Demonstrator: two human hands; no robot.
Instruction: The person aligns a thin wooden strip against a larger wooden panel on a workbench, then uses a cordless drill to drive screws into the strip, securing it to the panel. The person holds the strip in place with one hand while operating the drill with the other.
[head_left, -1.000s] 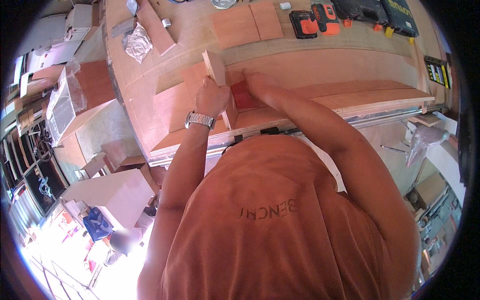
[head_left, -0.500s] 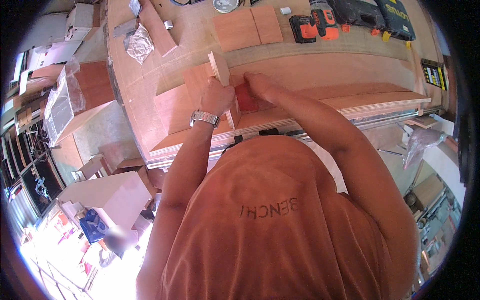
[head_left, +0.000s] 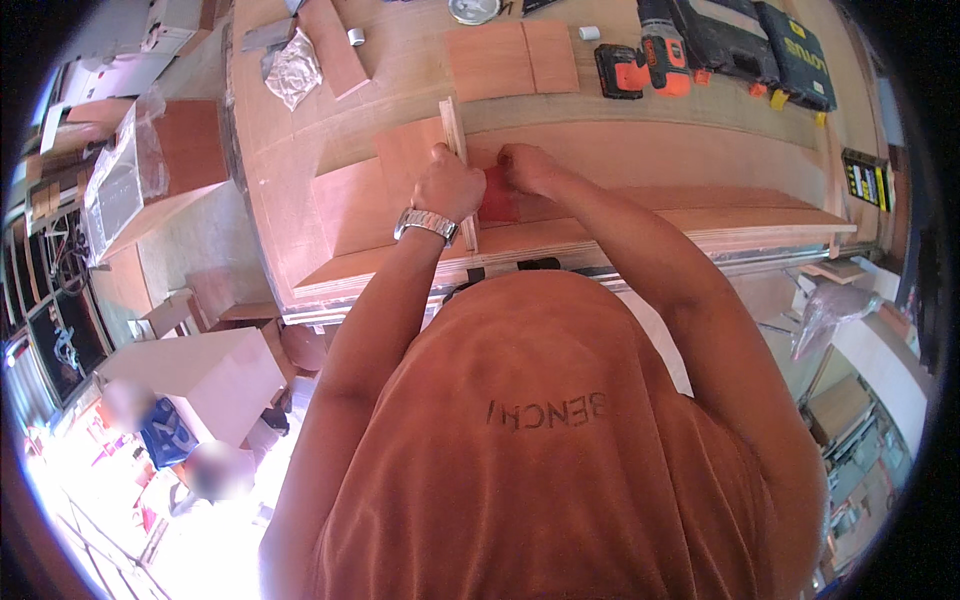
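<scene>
My left hand (head_left: 448,188), a metal-banded watch at its wrist, is closed round a narrow plywood divider (head_left: 453,128). The divider stands on edge across a long plywood piece (head_left: 640,150), whose near side carries a raised strip (head_left: 740,218). Just right of the divider, my right hand (head_left: 530,170) has its fingers curled together beside a flat red piece (head_left: 499,196). It seems to grip that red piece, but the fingertips are partly hidden. Left of the divider, a smaller plywood panel (head_left: 405,145) leans behind my left hand.
Farther back on the bench lie two plywood squares (head_left: 512,60), an orange and black cordless drill (head_left: 660,62), dark tool cases (head_left: 735,40), a wood strip (head_left: 335,45) and crumpled foil (head_left: 294,75). A plywood box (head_left: 165,155) stands off to the left. The bench edge runs before my body.
The whole view has shifted slightly. In the picture, the divider leans less than before. My left hand stays on it, and my right hand remains close to the red piece.
</scene>
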